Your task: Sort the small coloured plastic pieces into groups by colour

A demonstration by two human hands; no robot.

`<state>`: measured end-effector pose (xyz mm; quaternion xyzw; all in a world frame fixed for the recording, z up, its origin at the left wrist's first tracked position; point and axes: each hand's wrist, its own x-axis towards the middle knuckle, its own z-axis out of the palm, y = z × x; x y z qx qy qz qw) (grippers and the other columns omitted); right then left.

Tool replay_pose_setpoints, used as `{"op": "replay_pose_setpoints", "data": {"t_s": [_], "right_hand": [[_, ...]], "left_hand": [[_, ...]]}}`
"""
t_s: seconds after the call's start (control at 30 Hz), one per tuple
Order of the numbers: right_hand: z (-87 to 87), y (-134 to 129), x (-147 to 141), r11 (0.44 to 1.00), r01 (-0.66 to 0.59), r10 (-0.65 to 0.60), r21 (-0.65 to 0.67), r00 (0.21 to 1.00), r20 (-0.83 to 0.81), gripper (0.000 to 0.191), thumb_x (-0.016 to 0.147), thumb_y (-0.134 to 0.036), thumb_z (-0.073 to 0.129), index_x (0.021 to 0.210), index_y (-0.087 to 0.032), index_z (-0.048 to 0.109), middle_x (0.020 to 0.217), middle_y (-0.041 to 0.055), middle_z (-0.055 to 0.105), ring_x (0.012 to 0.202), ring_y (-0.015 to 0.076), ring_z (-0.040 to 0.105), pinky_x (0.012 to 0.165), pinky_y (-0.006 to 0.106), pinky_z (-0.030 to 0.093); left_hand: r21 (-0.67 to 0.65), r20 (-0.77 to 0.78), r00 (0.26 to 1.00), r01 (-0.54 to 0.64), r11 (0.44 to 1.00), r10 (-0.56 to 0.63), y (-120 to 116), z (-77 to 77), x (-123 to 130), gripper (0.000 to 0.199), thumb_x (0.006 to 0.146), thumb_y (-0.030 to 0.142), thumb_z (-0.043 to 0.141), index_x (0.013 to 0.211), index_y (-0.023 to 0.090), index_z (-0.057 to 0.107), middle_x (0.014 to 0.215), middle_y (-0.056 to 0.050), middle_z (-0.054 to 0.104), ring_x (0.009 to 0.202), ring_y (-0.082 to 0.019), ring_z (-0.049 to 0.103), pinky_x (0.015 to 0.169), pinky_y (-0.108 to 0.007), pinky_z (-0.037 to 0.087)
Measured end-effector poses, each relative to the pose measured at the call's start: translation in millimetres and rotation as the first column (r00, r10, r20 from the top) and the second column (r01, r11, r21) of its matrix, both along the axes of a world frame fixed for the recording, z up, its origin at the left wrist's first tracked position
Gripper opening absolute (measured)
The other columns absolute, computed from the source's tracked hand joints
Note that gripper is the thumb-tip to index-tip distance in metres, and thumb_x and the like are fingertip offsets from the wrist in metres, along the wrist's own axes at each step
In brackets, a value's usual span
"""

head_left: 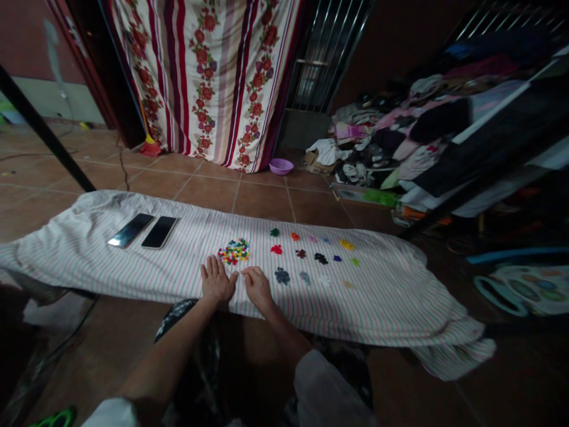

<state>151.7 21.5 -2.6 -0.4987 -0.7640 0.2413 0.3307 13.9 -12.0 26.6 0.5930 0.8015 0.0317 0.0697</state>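
A mixed heap of small multicoloured pieces (234, 252), too small to name, lies on a striped cloth (382, 302). Just below the heap, my left hand (217, 282) rests flat on the cloth, fingers stretched out. My right hand (258, 289) is close beside it with curled fingers; whatever they may hold is hidden. Right of my hands the pieces lie in single-colour groups: red (276, 249), dark green (274, 232), orange (295, 236), brown (301, 254), black (320, 258), yellow (347, 244), dark grey (281, 276), white (325, 279) and several others.
Two phones, one leaning left (131, 230) and one dark-screened (160, 232), lie on the cloth's left part. Beyond are a purple basin (281, 166), a floral curtain (204, 77) and a clothes pile (400, 124). A dark pole (44, 127) slants at left.
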Motion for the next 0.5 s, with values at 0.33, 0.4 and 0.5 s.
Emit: {"op": "replay_pose_setpoints", "data": {"t_s": [0.33, 0.4, 0.5], "right_hand": [[4.7, -2.9, 2.0, 0.999, -0.036, 0.036, -0.004, 0.999, -0.021, 0.030, 0.088, -0.009, 0.043, 0.094, -0.020, 0.070, 0.100, 0.0068, 0.068, 0.101, 0.0176, 0.063, 0.097, 0.029, 0.049], [4.2, -3.1, 2.5, 0.999, -0.037, 0.037, -0.008, 0.999, -0.034, 0.030, 0.087, -0.009, 0.044, 0.093, -0.020, 0.070, 0.100, 0.0068, 0.068, 0.101, 0.0178, 0.063, 0.097, 0.029, 0.049], [3.2, -3.1, 3.2, 0.999, -0.043, 0.043, -0.007, 0.997, -0.060, 0.029, 0.086, -0.009, 0.045, 0.092, -0.020, 0.070, 0.098, 0.0068, 0.068, 0.100, 0.0179, 0.063, 0.096, 0.030, 0.049]], "left_hand": [[0.108, -0.020, 0.975, 0.222, 0.969, -0.222, 10.8, -2.4, -14.7, 0.068, 0.098, 0.046, 0.025, 0.153, 0.007, 0.028, 0.161, -0.020, 0.025, 0.152, -0.032, 0.020, 0.119, -0.056, 0.026], [0.154, -0.029, 0.966, 0.257, 0.954, -0.256, 12.1, -4.6, -24.1, 0.064, 0.099, 0.043, 0.025, 0.153, 0.010, 0.031, 0.161, -0.018, 0.028, 0.152, -0.030, 0.021, 0.119, -0.053, 0.028], [0.223, -0.042, 0.981, 0.194, 0.955, -0.189, 14.3, -9.5, -39.1, 0.061, 0.099, 0.040, 0.027, 0.149, 0.007, 0.038, 0.158, -0.021, 0.034, 0.150, -0.031, 0.026, 0.118, -0.051, 0.031]]}}
